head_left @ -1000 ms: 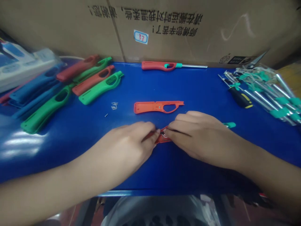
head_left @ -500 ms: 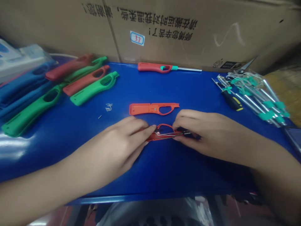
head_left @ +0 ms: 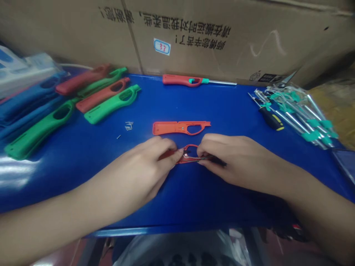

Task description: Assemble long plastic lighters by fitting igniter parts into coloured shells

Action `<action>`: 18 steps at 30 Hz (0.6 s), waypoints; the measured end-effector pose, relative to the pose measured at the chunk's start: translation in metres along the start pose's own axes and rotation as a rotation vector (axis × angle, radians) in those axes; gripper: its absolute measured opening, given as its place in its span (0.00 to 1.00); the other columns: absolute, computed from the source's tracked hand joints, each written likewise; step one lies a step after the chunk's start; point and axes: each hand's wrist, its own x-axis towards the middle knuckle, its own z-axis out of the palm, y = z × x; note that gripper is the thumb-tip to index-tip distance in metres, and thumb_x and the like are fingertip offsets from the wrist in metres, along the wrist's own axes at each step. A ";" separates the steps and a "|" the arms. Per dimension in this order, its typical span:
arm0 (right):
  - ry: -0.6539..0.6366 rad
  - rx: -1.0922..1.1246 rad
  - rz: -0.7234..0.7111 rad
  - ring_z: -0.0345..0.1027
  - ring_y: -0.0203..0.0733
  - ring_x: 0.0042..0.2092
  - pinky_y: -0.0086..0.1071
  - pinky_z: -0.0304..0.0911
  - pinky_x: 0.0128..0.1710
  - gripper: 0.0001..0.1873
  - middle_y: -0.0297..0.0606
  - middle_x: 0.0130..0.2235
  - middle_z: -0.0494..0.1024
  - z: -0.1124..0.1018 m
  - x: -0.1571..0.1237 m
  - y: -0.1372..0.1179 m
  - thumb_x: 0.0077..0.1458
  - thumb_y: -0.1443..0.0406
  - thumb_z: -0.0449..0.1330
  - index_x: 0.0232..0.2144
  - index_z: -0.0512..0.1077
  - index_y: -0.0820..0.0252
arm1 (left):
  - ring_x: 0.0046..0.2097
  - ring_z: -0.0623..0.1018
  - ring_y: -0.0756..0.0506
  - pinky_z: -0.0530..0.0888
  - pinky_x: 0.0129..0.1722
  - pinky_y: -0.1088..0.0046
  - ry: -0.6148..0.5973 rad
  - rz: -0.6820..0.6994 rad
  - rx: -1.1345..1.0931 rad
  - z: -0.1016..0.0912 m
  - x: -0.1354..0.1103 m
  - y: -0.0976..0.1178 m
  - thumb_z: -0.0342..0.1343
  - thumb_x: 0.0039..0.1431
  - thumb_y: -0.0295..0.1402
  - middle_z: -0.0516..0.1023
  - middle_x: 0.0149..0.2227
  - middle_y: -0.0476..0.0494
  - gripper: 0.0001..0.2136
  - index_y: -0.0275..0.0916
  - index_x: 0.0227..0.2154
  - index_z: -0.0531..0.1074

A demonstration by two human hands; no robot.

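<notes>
My left hand (head_left: 146, 162) is closed around the handle end of an orange-red lighter shell half (head_left: 182, 161), its thumb pressing near the trigger opening. Inside that shell runs a thin pale wire (head_left: 195, 159). At the shell's narrow end my right hand (head_left: 230, 157) pinches with thumb and fingers; a dark thin part shows under them, mostly hidden by the hand. Just beyond the hands lies the matching orange shell half (head_left: 166, 128), hollow side up. Small screws (head_left: 129, 126) lie in a loose pile to its left.
Several green, red and blue lighter shells (head_left: 111, 107) lie at left. A red lighter (head_left: 180, 79) with a metal tube rests before the cardboard box (head_left: 194, 55). On the right are a black-and-yellow screwdriver (head_left: 271, 118) and metal tubes with teal parts (head_left: 310, 123). The blue table's front edge (head_left: 155, 231) is near.
My right hand has shifted slightly left along the shell, covering more of its narrow end. The left hand keeps its hold, its thumb almost unmoved. The view has tilted slightly.
</notes>
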 end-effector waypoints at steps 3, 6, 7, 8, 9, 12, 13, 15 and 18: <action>0.027 -0.004 0.005 0.69 0.38 0.36 0.33 0.52 0.30 0.02 0.32 0.40 0.73 0.004 0.000 -0.002 0.66 0.66 0.56 0.39 0.68 0.56 | 0.49 0.77 0.40 0.79 0.48 0.60 0.014 0.008 -0.049 0.001 0.001 -0.003 0.51 0.71 0.28 0.76 0.50 0.37 0.16 0.38 0.59 0.73; 0.045 0.024 0.010 0.69 0.38 0.37 0.33 0.53 0.31 0.02 0.32 0.40 0.72 0.008 -0.001 -0.004 0.66 0.68 0.56 0.39 0.68 0.56 | 0.52 0.75 0.41 0.76 0.52 0.61 0.009 -0.004 -0.100 0.001 0.002 -0.004 0.51 0.71 0.27 0.76 0.52 0.40 0.18 0.41 0.61 0.71; 0.046 0.041 0.012 0.69 0.38 0.38 0.33 0.54 0.32 0.02 0.32 0.40 0.72 0.008 -0.002 -0.004 0.66 0.68 0.56 0.39 0.68 0.56 | 0.53 0.74 0.41 0.75 0.53 0.61 -0.001 -0.013 -0.111 0.000 0.002 -0.004 0.51 0.71 0.27 0.76 0.53 0.40 0.17 0.41 0.60 0.71; 0.045 0.059 0.013 0.69 0.38 0.38 0.33 0.54 0.33 0.03 0.32 0.40 0.73 0.008 -0.002 -0.004 0.66 0.68 0.56 0.39 0.68 0.56 | 0.54 0.73 0.41 0.75 0.54 0.61 -0.013 -0.021 -0.122 -0.001 0.003 -0.004 0.51 0.71 0.27 0.75 0.53 0.40 0.17 0.40 0.60 0.71; 0.044 0.079 0.013 0.68 0.38 0.38 0.33 0.55 0.33 0.03 0.31 0.40 0.73 0.007 -0.002 -0.003 0.66 0.68 0.55 0.39 0.68 0.56 | 0.54 0.73 0.41 0.74 0.54 0.62 -0.028 -0.029 -0.132 -0.002 0.003 -0.003 0.50 0.71 0.27 0.75 0.53 0.40 0.17 0.41 0.60 0.71; 0.050 0.125 0.021 0.67 0.37 0.38 0.32 0.55 0.34 0.05 0.29 0.37 0.72 0.002 -0.003 -0.001 0.66 0.69 0.57 0.36 0.67 0.55 | 0.56 0.71 0.42 0.73 0.55 0.63 -0.063 -0.028 -0.157 -0.004 0.003 -0.002 0.50 0.71 0.25 0.74 0.54 0.41 0.18 0.43 0.60 0.70; 0.049 0.131 0.027 0.66 0.36 0.37 0.31 0.55 0.34 0.05 0.29 0.36 0.72 0.000 -0.003 0.000 0.65 0.69 0.58 0.35 0.67 0.55 | 0.56 0.71 0.42 0.72 0.56 0.64 -0.070 -0.024 -0.161 -0.004 0.002 -0.002 0.50 0.70 0.25 0.73 0.55 0.42 0.19 0.43 0.61 0.70; 0.036 0.129 0.037 0.66 0.36 0.36 0.31 0.54 0.33 0.06 0.29 0.36 0.72 -0.004 -0.004 0.002 0.63 0.69 0.60 0.34 0.67 0.55 | 0.56 0.71 0.42 0.72 0.56 0.64 -0.075 -0.021 -0.158 -0.004 0.002 -0.002 0.50 0.70 0.24 0.72 0.56 0.41 0.19 0.43 0.61 0.70; 0.006 0.099 0.036 0.66 0.36 0.35 0.31 0.52 0.30 0.06 0.29 0.37 0.72 -0.006 -0.004 0.003 0.62 0.67 0.62 0.34 0.67 0.55 | 0.55 0.71 0.42 0.73 0.55 0.62 -0.087 -0.024 -0.154 -0.003 0.002 -0.002 0.50 0.70 0.25 0.72 0.55 0.40 0.18 0.42 0.60 0.71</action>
